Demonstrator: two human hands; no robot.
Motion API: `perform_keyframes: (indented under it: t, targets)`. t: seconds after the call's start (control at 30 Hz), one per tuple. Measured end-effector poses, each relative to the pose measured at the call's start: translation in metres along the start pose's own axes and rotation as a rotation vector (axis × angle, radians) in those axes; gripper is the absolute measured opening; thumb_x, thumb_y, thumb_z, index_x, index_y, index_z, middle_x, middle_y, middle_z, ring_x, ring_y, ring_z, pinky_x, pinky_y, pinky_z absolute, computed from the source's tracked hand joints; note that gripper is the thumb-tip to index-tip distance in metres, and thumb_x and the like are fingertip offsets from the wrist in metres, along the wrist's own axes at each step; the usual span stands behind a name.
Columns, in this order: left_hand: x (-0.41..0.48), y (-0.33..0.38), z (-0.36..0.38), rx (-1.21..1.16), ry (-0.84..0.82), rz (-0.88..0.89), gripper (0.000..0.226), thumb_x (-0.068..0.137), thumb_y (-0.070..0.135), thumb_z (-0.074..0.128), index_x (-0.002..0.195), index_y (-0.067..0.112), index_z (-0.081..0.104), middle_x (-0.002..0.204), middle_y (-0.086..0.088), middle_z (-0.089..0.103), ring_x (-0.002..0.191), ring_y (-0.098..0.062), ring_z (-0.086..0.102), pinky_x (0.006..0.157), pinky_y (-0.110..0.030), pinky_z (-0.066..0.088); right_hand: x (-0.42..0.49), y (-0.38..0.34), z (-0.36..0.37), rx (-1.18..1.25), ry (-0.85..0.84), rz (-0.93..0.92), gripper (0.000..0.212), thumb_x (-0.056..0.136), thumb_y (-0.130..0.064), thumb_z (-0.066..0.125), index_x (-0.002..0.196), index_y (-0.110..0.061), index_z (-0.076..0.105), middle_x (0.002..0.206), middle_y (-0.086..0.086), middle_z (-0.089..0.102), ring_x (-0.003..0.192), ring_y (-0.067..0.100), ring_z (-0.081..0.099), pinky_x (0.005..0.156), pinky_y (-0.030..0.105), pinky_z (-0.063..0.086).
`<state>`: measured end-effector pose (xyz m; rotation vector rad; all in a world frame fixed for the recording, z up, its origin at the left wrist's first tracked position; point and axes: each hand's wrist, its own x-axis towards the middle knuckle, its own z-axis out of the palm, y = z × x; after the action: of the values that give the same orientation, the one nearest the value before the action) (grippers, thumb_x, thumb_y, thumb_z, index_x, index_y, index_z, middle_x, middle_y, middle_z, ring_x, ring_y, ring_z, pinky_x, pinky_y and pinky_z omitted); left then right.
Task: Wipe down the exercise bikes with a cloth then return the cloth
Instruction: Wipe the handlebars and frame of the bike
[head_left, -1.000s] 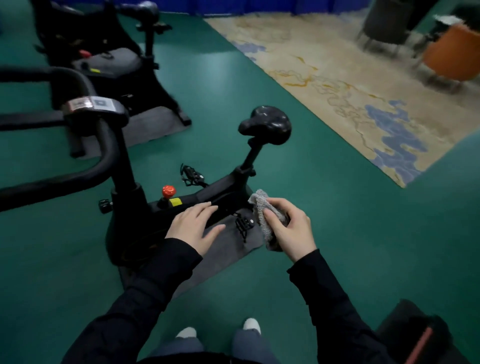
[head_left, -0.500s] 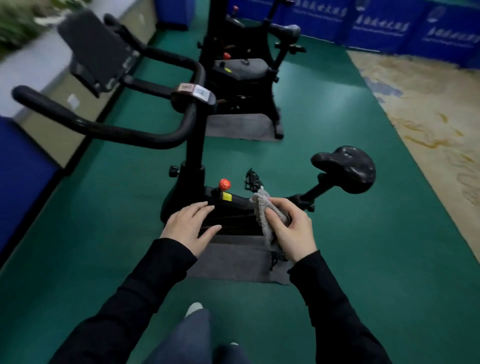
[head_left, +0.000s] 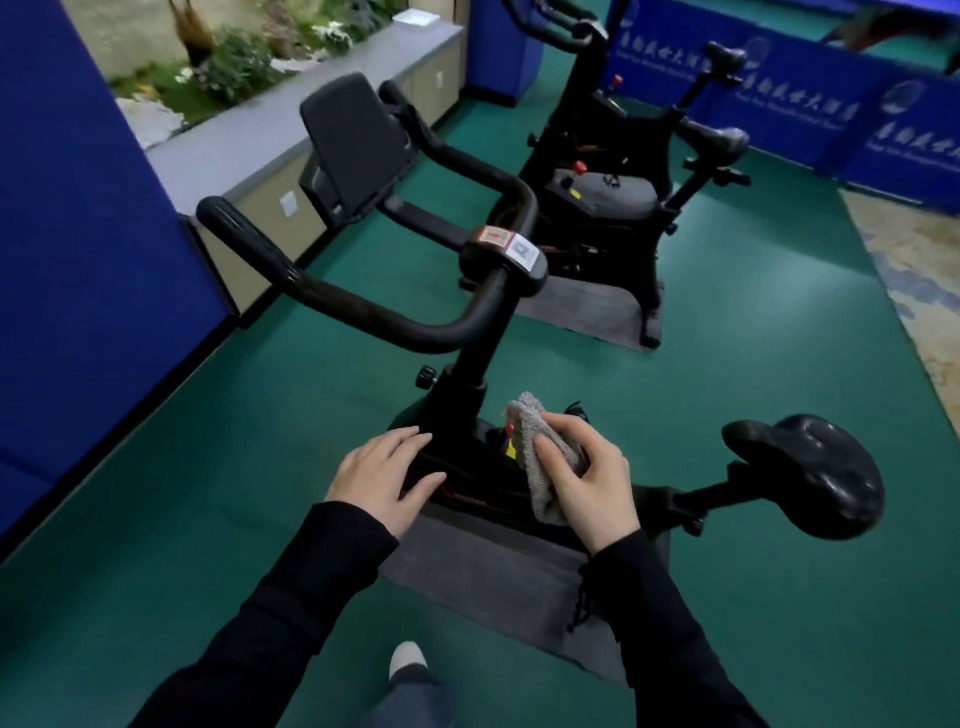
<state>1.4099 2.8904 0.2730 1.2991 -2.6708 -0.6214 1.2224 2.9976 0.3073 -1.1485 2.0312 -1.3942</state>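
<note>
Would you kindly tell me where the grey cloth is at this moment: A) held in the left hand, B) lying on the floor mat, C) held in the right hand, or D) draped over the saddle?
C: the right hand grips the grey cloth with its thumb across it, while the left hand has straight fingers and holds nothing.

The cloth (head_left: 532, 423) hides most of the red knob (head_left: 510, 428), and the banner (head_left: 779, 88) lettering's too blurry to read tbh.
</note>
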Motion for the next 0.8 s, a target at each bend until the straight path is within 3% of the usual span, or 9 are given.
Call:
perform_keyframes:
  t: [0.2,0.4,0.53,0.8]
  targets:
    - [0.019,-0.020,-0.015,0.017,0.044,-0.056,0.055,0.094,0.051,0.037,0.143,0.025,0.032,0.148,0.009,0.032,0.137,-0.010,0.027,0.111,-0.030,0.021,0.041,-0.018,0.024,0.046,-0.045,-0.078,0.014,0.088,-0.010,0.064,0.099,-0.017,0.069,0.096,-0.010,0.070,0.090,-0.003,0.062,0.082,0.011,0.045]
    - [0.029,-0.036,-0.030,-0.012,0.120,-0.163,0.055,0.094,0.052,0.037,0.143,0.025,0.032,0.147,0.008,0.035,0.135,-0.011,0.030,0.111,-0.030,0.020,0.081,-0.040,0.043,0.058,-0.142,-0.161,0.016,0.088,-0.014,0.063,0.099,-0.024,0.068,0.096,-0.015,0.070,0.092,-0.001,0.063,0.084,0.021,0.049]
    - [0.039,-0.041,-0.036,-0.035,0.180,-0.241,0.056,0.094,0.052,0.038,0.142,0.024,0.034,0.146,0.007,0.038,0.134,-0.013,0.032,0.111,-0.032,0.022,0.112,-0.053,0.050,0.073,-0.210,-0.214,0.016,0.089,-0.015,0.063,0.104,-0.019,0.069,0.098,-0.012,0.070,0.093,0.002,0.064,0.086,0.027,0.052]
    - [0.057,-0.042,-0.041,-0.062,0.307,-0.470,0.055,0.094,0.051,0.038,0.142,0.024,0.034,0.145,0.005,0.039,0.133,-0.014,0.034,0.109,-0.031,0.024,0.172,-0.057,0.064,0.091,-0.383,-0.331,0.015,0.088,-0.011,0.064,0.100,-0.020,0.068,0.096,-0.018,0.068,0.092,-0.005,0.061,0.085,0.015,0.046]
